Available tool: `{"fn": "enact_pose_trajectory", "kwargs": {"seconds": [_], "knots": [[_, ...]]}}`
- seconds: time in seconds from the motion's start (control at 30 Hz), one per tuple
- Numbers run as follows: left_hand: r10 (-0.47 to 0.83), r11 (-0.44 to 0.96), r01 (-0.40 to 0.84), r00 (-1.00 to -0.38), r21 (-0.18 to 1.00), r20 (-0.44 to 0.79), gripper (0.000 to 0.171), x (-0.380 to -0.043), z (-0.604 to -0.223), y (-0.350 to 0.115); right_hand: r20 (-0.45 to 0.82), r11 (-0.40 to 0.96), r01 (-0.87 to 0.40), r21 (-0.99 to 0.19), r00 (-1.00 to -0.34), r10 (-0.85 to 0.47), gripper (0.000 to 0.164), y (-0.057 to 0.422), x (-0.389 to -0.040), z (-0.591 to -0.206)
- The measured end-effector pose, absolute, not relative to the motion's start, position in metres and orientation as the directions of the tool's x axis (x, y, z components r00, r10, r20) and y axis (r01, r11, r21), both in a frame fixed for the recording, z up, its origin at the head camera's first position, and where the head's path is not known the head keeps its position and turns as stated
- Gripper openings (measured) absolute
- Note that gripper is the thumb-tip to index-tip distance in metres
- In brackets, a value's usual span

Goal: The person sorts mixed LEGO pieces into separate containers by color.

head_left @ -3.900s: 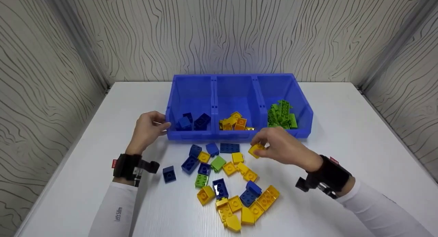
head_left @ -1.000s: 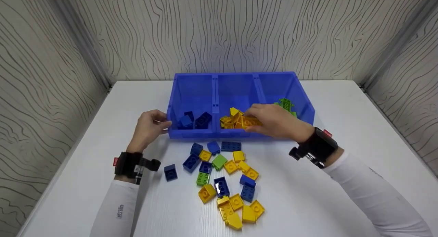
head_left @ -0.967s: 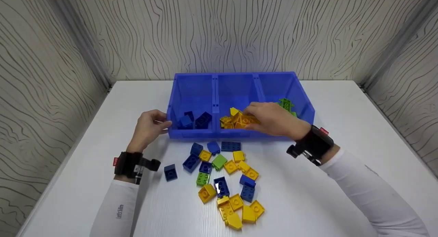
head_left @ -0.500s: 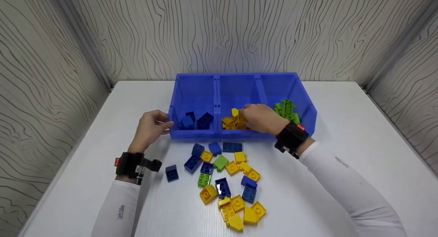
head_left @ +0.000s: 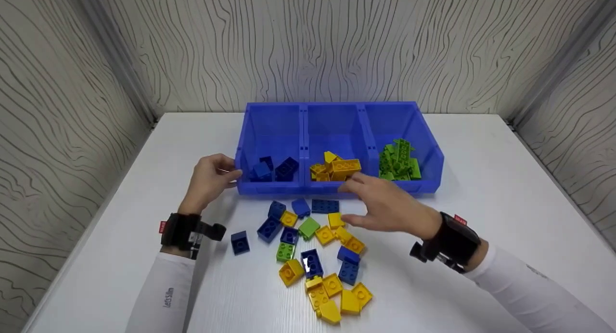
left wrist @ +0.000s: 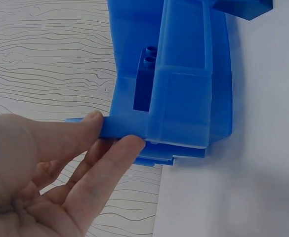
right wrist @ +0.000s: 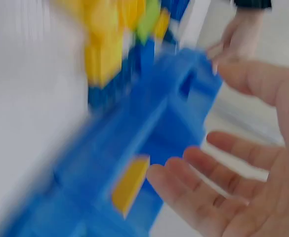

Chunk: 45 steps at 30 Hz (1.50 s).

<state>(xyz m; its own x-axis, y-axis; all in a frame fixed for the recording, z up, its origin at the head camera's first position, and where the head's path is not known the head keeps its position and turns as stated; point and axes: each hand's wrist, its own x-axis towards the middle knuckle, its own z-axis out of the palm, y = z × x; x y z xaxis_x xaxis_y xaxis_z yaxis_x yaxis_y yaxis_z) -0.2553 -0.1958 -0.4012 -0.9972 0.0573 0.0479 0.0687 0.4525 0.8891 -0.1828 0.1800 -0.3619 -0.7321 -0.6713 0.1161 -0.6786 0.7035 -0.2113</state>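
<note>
My left hand (head_left: 210, 181) pinches the left side wall of a blue three-compartment bin (head_left: 337, 189); the left wrist view shows thumb and fingers on that wall's edge (left wrist: 124, 127). In front of the middle compartment hovers my right hand (head_left: 385, 203), thumb and fingers spread apart, nothing between them. Its thumb tip overlaps a small yellow brick (head_left: 335, 221) in the head view. A long yellow brick (head_left: 346, 167) lies on the other yellow bricks in the middle compartment. Dark blue bricks (head_left: 287, 169) sit in the left compartment, green ones (head_left: 400, 160) in the right.
Loose bricks lie on the white table (head_left: 433, 285) before the bin: yellow ones (head_left: 350, 301), blue ones (head_left: 312, 263) and green ones (head_left: 308, 228). One dark blue brick (head_left: 239, 243) lies apart at the left. A patterned panel (head_left: 327, 44) stands behind the bin.
My right hand carried the long yellow brick from the table into the middle compartment, let it go and drew back toward the front, fingers spreading. My left hand stays on the bin.
</note>
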Motion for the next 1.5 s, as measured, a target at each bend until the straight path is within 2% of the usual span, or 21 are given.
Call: {"fn": "enact_pose_trajectory", "kwargs": {"seconds": [0.13,0.3,0.43,0.7,0.87,1.07,1.27,1.5], "knots": [[0.063,0.457,0.072,-0.997,0.887,0.048,0.018,-0.255,-0.4,-0.197,-0.005,0.719,-0.619,-0.316,-0.757,-0.653,0.045,0.175,-0.158,-0.375],[0.061,0.446,0.073,-0.997,0.892,0.051,0.018,-0.254,-0.399,-0.196,-0.094,0.693,-0.59,-0.415,-0.73,-0.677,0.03,0.166,-0.145,-0.397],[0.064,0.447,0.076,-0.997,0.892,0.053,0.018,-0.254,-0.4,-0.196,-0.083,0.68,-0.59,-0.435,-0.726,-0.683,0.017,0.16,-0.143,-0.404],[0.07,0.462,0.082,-0.996,0.883,0.056,0.018,-0.255,-0.4,-0.196,0.027,0.67,-0.619,-0.41,-0.743,-0.669,0.016,0.151,-0.15,-0.373],[0.073,0.447,0.083,-0.996,0.891,0.056,0.018,-0.255,-0.399,-0.197,0.147,0.64,-0.68,-0.358,-0.718,-0.68,0.018,0.136,-0.165,-0.346],[0.068,0.446,0.072,-0.997,0.892,0.046,0.021,-0.255,-0.401,-0.199,0.237,0.586,-0.771,-0.248,-0.635,-0.735,0.022,0.105,-0.2,-0.33],[0.067,0.447,0.066,-0.997,0.892,0.04,0.02,-0.253,-0.4,-0.198,0.208,0.601,-0.774,-0.199,-0.633,-0.746,0.024,0.075,-0.235,-0.331],[0.067,0.446,0.064,-0.997,0.893,0.038,0.02,-0.254,-0.4,-0.197,0.137,0.646,-0.764,-0.005,-0.64,-0.756,0.021,0.05,-0.257,-0.35]]}}
